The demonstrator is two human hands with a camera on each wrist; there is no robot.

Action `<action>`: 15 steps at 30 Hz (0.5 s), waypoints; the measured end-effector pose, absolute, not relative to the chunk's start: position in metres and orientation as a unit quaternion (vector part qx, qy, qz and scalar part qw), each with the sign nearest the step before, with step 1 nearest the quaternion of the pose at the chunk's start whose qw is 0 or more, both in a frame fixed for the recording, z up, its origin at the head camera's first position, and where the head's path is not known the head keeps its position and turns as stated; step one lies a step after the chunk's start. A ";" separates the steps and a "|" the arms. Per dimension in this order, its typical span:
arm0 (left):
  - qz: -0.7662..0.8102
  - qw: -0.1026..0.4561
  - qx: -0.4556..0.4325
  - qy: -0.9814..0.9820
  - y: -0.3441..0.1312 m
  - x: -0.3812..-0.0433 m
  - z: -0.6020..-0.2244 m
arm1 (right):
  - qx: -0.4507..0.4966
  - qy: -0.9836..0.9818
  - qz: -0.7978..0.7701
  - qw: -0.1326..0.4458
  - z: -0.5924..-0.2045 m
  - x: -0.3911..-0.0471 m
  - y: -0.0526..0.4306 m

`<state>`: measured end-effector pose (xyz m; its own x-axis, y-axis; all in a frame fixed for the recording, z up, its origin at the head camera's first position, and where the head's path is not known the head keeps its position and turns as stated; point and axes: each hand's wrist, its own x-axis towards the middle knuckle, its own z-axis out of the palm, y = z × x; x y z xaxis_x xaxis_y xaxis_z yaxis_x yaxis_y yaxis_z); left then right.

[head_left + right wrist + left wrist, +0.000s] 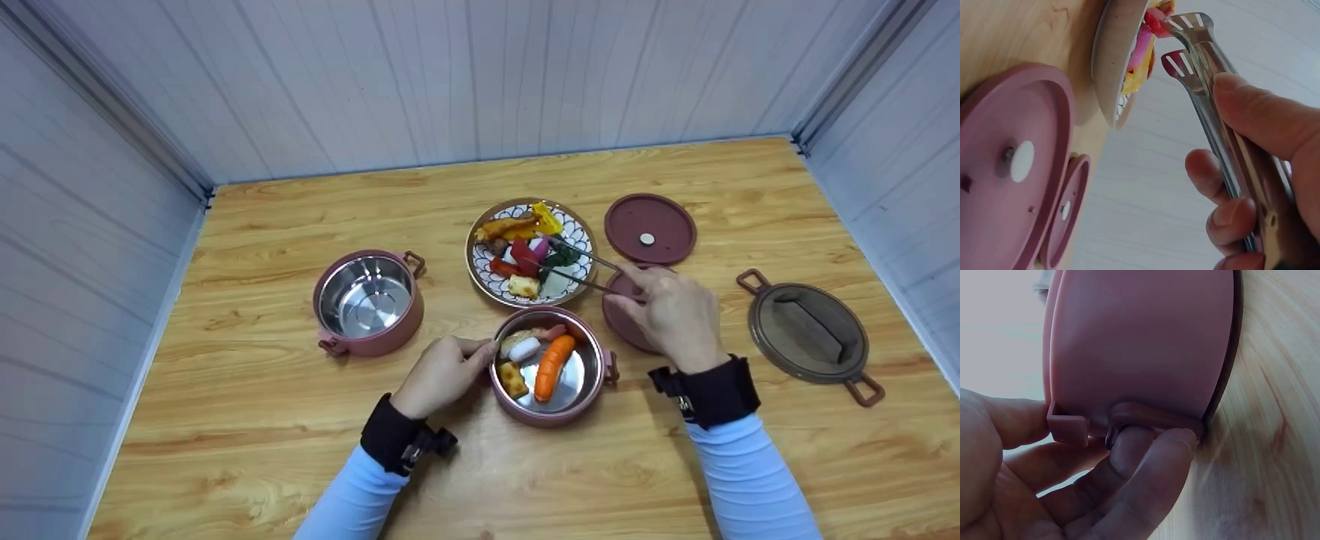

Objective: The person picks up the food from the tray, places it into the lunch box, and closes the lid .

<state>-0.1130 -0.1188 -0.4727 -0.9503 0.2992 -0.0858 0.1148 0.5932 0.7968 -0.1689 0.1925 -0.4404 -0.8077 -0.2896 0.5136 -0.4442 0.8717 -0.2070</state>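
Note:
My left hand [442, 375] grips the side handle [1151, 415] of a pink pot [540, 418], fingers curled round it and thumb near the rim. Inside that steel-lined pot lie an orange sausage [553, 367], a white piece [524, 349], a browned yellow piece [513, 380] and a shrimp-like piece. My right hand [679, 315] holds metal tongs [1213, 95] between thumb and fingers. The slotted tips stand apart over the patterned plate [480, 281], beside a red food piece [523, 255]. Other toy-like foods, including a yellow one [546, 219] and dark green leaves [562, 256], share the plate.
A second pink pot [375, 346], with nothing in it, stands to the left. Two round dark-pink lids [630, 217] lie right of the plate, one partly under my right hand. At far right is a brown handled lid [810, 330]. Pale panels [420, 90] wall the table.

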 end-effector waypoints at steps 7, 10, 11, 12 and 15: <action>0.435 0.110 0.116 0.886 -0.119 -0.114 -0.474 | 0.192 -0.936 0.163 0.246 -0.445 -0.169 0.183; 0.432 0.110 0.116 0.888 -0.119 -0.113 -0.473 | 0.189 -0.940 0.161 0.234 -0.450 -0.169 0.177; 0.432 0.110 0.116 0.888 -0.119 -0.113 -0.473 | 0.186 -0.942 0.161 0.230 -0.451 -0.169 0.176; 0.431 0.110 0.116 0.888 -0.119 -0.113 -0.473 | 0.186 -0.943 0.160 0.227 -0.451 -0.169 0.174; 0.430 0.109 0.117 0.889 -0.119 -0.113 -0.473 | 0.183 -0.944 0.154 0.225 -0.452 -0.168 0.174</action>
<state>-0.1134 -0.1186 -0.4728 -0.9489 0.3012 -0.0943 0.1129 0.6029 0.7898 -0.1680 0.1738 -0.4515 -0.8314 -0.2766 0.4819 -0.4156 0.8852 -0.2089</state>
